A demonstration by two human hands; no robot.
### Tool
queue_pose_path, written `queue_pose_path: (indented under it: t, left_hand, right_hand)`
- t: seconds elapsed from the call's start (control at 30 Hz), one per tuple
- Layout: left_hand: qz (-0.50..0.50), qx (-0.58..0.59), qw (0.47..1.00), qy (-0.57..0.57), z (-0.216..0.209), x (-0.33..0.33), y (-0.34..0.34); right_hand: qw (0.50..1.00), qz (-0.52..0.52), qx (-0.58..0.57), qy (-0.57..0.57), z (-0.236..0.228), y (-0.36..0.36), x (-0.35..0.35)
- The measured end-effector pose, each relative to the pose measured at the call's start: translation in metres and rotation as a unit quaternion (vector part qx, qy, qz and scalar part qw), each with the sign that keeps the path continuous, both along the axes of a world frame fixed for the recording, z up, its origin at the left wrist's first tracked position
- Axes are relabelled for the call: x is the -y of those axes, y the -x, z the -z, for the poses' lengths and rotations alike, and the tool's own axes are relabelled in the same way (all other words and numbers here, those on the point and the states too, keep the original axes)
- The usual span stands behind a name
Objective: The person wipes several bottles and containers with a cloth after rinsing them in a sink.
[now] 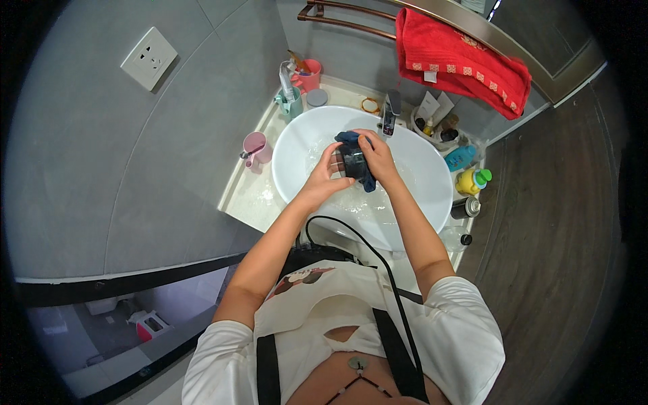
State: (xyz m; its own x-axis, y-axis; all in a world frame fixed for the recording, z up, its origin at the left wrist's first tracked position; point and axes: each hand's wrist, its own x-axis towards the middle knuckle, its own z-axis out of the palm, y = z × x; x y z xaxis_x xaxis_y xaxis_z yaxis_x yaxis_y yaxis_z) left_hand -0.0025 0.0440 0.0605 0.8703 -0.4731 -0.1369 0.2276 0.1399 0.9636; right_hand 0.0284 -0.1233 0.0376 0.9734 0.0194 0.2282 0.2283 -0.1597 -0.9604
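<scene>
Over the white washbasin (pixel 286 146), my two hands meet around a small see-through cup (pixel 350 162) that looks dark against the cloth. My left hand (pixel 324 179) grips the cup from the left, its fingers round one end. A dark blue cloth (pixel 368 177) is pressed to the cup's right side by my right hand (pixel 380 159), with fingers curled over its top. Whether the cloth also reaches inside the cup, I cannot tell. Shallow water with ripples lies in the basin below. The dark metal faucet (pixel 389 113) stands just beyond my right hand.
Left of the basin are a pink mug (pixel 256 147), a green cup (pixel 289 102) and a coral cup (pixel 309 75). A blue bottle (pixel 460 158), yellow bottle (pixel 470 181), dark can (pixel 464 208) and clear bottle (pixel 456 238) line the right edge. A red towel (pixel 459 64) hangs above.
</scene>
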Motion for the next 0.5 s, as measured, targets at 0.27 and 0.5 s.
queue_pose_path:
  t: [0.27,0.5]
  left_hand:
    - [-0.124,-0.079,0.989,0.006,0.009,-0.007,-0.015]
    - [-0.103,-0.112,0.988,0.039,0.004,-0.006,-0.014]
  right_hand:
    - [0.942,-0.067,0.211,0.252,-0.047,0.028,-0.001]
    - [0.955,-0.040,0.200,0.217,-0.033,0.043,0.000]
